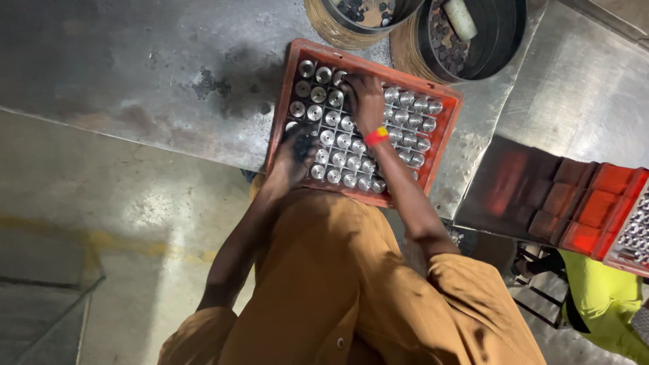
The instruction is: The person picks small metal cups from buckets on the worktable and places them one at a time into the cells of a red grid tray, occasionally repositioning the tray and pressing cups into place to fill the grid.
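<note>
Hard to see much of the grip here. The left hand [295,150] sits over the near-left corner of the orange plastic crate [443,128], dark and blurry, so I can't tell whether its fingers are closed on anything. The right hand [363,96], with a red and yellow wristband [376,136], reaches deeper into the crate, fingers curled down among the shiny metal cylinders [405,118]; whether it has one pinched, can't say.

The cylinders are round, polished, standing upright in a grid of cells. The crate rests on a scuffed, stained steel table [135,74]. Two round black tubs [490,34] of small dark parts are cut off at the top edge. Another orange crate [608,216] is cropped at right.
</note>
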